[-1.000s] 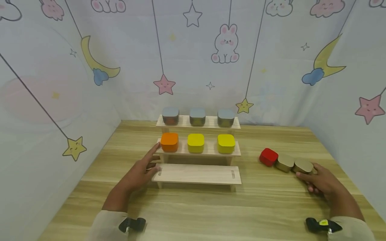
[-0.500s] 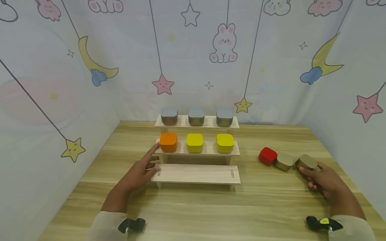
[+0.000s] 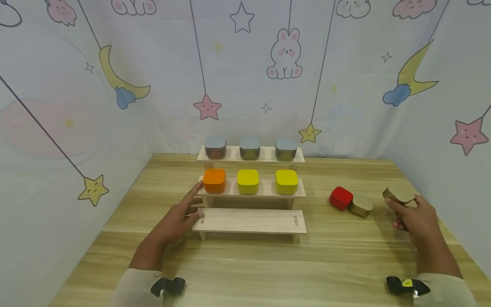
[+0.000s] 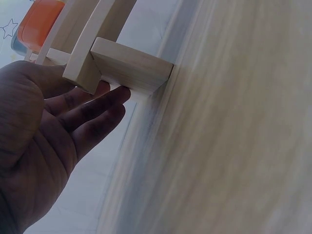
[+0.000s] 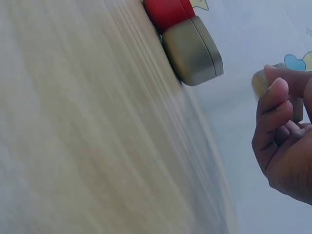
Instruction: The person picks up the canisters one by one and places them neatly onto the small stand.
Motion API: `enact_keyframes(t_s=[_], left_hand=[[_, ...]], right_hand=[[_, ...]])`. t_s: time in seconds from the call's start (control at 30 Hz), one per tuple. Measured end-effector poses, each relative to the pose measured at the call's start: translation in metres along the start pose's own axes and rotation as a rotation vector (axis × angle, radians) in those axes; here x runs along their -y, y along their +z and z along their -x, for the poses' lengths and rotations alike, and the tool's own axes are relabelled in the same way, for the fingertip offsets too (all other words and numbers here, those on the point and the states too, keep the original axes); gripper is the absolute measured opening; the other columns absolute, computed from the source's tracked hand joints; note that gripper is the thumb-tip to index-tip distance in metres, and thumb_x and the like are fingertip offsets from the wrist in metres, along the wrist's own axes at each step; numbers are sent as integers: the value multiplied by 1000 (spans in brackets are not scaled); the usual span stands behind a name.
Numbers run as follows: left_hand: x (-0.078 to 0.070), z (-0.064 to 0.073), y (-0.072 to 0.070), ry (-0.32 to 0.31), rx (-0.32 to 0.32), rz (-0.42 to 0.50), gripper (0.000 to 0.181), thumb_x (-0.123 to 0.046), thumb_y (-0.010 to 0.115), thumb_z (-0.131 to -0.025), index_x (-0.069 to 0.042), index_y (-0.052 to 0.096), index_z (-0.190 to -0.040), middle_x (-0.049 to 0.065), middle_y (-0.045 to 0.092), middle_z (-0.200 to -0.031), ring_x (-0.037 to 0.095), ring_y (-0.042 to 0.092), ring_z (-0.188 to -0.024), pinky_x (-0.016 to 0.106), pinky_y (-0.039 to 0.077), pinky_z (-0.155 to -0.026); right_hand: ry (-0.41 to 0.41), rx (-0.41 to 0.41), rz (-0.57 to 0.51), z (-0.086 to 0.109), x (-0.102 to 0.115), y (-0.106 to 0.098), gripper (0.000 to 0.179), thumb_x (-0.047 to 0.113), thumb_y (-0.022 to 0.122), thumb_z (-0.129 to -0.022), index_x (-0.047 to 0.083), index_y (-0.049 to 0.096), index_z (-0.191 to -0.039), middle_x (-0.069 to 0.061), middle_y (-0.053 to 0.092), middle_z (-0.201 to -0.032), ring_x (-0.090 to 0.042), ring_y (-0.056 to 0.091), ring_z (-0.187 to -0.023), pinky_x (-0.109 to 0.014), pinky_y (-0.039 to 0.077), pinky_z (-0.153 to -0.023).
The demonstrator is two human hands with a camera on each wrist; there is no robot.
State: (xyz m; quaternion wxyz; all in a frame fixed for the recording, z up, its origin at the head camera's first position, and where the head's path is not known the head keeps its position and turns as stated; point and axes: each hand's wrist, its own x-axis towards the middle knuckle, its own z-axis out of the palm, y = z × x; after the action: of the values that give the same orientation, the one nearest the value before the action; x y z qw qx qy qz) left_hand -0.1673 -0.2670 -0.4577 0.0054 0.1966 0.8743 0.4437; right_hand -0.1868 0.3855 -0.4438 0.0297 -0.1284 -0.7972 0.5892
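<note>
My right hand [image 3: 420, 215] pinches a gold rounded-square tin [image 3: 400, 192] above the table at the right. In the right wrist view the fingers partly hide this gold tin [image 5: 260, 84]. Left of it, a red tin [image 3: 341, 198] and another gold tin [image 3: 361, 205] sit touching on the table. My left hand [image 3: 176, 221] rests at the left end of a three-step wooden rack [image 3: 249, 221], thumb on the lowest step and index fingertip by the middle one. In the left wrist view its other fingers [image 4: 95, 117] extend, loosely bent, beside the rack's leg.
On the middle step stand an orange tin [image 3: 214, 181] and two yellow tins [image 3: 248, 181] [image 3: 287, 181]. The top step bears three silvery tins [image 3: 249, 149]. A printed cloth [image 3: 245, 76] encloses the wood-grain table [image 3: 245, 273] at the back and sides.
My right hand has lifted the outer gold tin off the table and away from the other gold one, up and to the right. The left hand stays at the rack.
</note>
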Motion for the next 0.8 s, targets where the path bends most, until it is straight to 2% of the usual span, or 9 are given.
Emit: enact_keyframes(t_s=[0.17, 0.2, 0.3, 0.4, 0.6, 0.8], left_hand=[[0, 0, 0, 2, 0, -1, 90, -9, 62, -112, -32, 5, -178, 22, 26, -180, 55, 60, -142, 66, 55, -115], [0, 0, 0, 2, 0, -3, 90, -9, 62, -112, -32, 5, -178, 23, 27, -180, 55, 60, -142, 66, 55, -115], [0, 1, 0, -4, -2, -4, 91, -7, 62, -111, -33, 5, -178, 22, 27, -180, 54, 60, -142, 65, 55, -115], [0, 0, 0, -10, -5, -8, 93, -5, 63, -111, -34, 6, -178, 18, 25, -182, 53, 60, -143, 64, 55, -114], [-1, 0, -1, -15, -5, -10, 93, -5, 63, -110, -33, 6, -178, 17, 24, -182, 54, 60, -143, 64, 56, -114], [-1, 0, 0, -24, -8, -12, 94, -6, 64, -110, -35, 6, -178, 15, 23, -183, 53, 59, -144, 63, 55, -115]], right_hand=[[-61, -10, -148, 1, 6, 8, 41, 26, 81, -102, 28, 52, -131, 9, 66, -65, -9, 60, -45, -26, 60, -47], [-82, -7, -176, 1, 6, 10, 35, 23, 81, -101, 26, 51, -120, 9, 67, -66, -9, 59, -44, -26, 59, -46], [-149, 12, -200, 3, 9, 17, 31, 19, 80, -102, 25, 55, -119, 11, 71, -71, -10, 57, -43, -25, 55, -44], [-202, 15, -184, 7, 13, 25, 30, 18, 80, -102, 24, 58, -121, 12, 72, -73, -11, 57, -43, -24, 53, -44], [-258, 40, -111, 17, 25, 43, 30, 21, 78, -104, 26, 58, -124, 10, 63, -60, -13, 58, -44, -26, 52, -46], [-302, 61, -46, 27, 37, 57, 31, 24, 75, -106, 28, 54, -129, 9, 64, -64, -14, 57, -47, -28, 56, -49]])
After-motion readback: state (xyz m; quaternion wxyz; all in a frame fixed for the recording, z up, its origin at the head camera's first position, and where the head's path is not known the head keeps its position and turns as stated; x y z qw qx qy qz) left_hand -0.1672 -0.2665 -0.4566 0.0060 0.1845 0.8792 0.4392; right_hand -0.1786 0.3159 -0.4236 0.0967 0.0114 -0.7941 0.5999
